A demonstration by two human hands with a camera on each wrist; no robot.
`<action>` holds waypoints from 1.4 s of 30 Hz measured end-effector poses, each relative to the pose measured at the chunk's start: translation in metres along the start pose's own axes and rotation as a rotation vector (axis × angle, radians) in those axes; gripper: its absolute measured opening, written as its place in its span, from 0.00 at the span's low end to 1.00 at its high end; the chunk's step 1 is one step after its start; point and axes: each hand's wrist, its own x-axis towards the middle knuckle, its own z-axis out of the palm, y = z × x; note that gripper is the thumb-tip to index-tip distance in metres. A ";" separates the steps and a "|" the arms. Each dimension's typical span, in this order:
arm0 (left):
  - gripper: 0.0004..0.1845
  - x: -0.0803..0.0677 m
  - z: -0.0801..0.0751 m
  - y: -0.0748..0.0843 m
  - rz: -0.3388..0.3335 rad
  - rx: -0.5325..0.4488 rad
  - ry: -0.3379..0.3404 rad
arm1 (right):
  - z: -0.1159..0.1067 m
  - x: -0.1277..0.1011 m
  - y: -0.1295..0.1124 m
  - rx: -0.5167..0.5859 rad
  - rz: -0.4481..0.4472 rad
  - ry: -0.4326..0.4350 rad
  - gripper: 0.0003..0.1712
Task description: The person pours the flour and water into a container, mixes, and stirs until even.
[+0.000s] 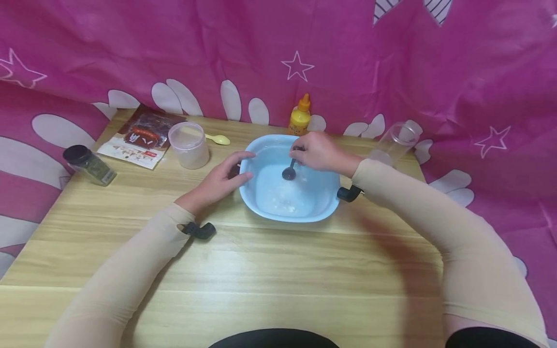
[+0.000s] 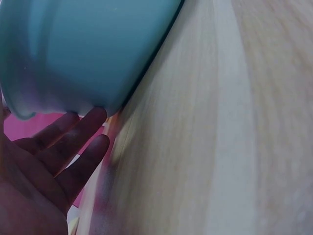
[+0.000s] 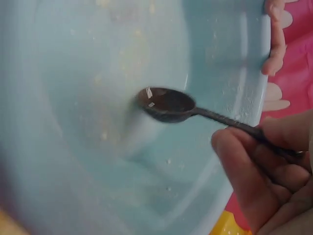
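From overhead, the light-blue plastic basin (image 1: 290, 181) sits mid-table; the left hand (image 1: 222, 178) steadies its left rim with loose fingers. Up close, the right hand (image 3: 266, 178) pinches a dark spoon (image 3: 168, 104); brisk stirring might fling powder out.

a light wooden tabletop (image 1: 278, 270) with a pale streaked grain fills the foreground. behind and at both sides hangs a magenta cloth (image 1: 217, 43) — printed with white star outlines and white petal shapes — lit evenly, with soft shadows.
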 end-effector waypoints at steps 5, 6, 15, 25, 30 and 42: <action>0.30 0.003 -0.001 0.001 0.012 0.013 0.002 | -0.004 -0.005 -0.001 0.025 -0.013 -0.062 0.09; 0.30 0.003 -0.002 0.001 0.014 0.013 0.004 | -0.004 -0.006 -0.002 0.048 -0.025 -0.081 0.09; 0.31 0.003 -0.001 0.000 0.009 -0.003 -0.001 | -0.003 -0.004 0.004 0.068 0.025 0.002 0.10; 0.31 0.002 -0.001 0.002 0.010 0.000 0.001 | 0.005 -0.004 -0.006 0.211 0.025 -0.135 0.11; 0.31 0.000 0.001 -0.002 -0.002 -0.017 -0.003 | 0.001 0.000 0.000 0.108 0.107 -0.004 0.10; 0.31 -0.001 0.000 0.000 -0.008 -0.002 -0.005 | 0.004 -0.001 0.004 0.173 0.156 0.005 0.11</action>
